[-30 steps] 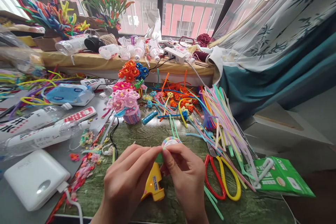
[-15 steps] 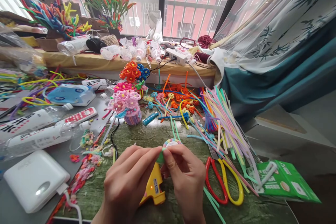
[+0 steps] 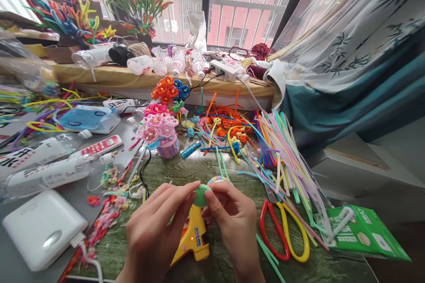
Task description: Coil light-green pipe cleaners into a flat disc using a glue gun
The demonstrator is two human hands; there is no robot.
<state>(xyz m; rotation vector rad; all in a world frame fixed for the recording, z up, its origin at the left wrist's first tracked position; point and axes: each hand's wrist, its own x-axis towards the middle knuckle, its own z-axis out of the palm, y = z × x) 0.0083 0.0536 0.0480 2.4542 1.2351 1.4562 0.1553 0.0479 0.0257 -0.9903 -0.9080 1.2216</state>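
Observation:
Between the fingertips of both hands is a small round light-green piece (image 3: 201,196), possibly coiled pipe cleaner. My left hand (image 3: 154,223) pinches its left side with the fingers stretched over it. My right hand (image 3: 234,219) grips its right side between thumb and forefinger. Just behind the right fingers, a round thing with a pastel multicoloured rim (image 3: 219,179) shows in part; the hand covers the rest. Under the hands lies a yellow hot glue gun (image 3: 193,238) with a small orange light lit. Two green pipe cleaners (image 3: 222,162) lie beyond the fingers.
Scissors (image 3: 282,230) with red and yellow handles lie to the right, beside many pastel pipe cleaners (image 3: 288,163) and a green packet (image 3: 361,232). A pot of pipe-cleaner flowers (image 3: 168,147) stands behind. At left are plastic bottles (image 3: 49,177) and a white power bank (image 3: 44,230).
The green piece has tilted and now shows its round face between the fingertips. Both hands have shifted slightly left, and more of the glue gun is visible.

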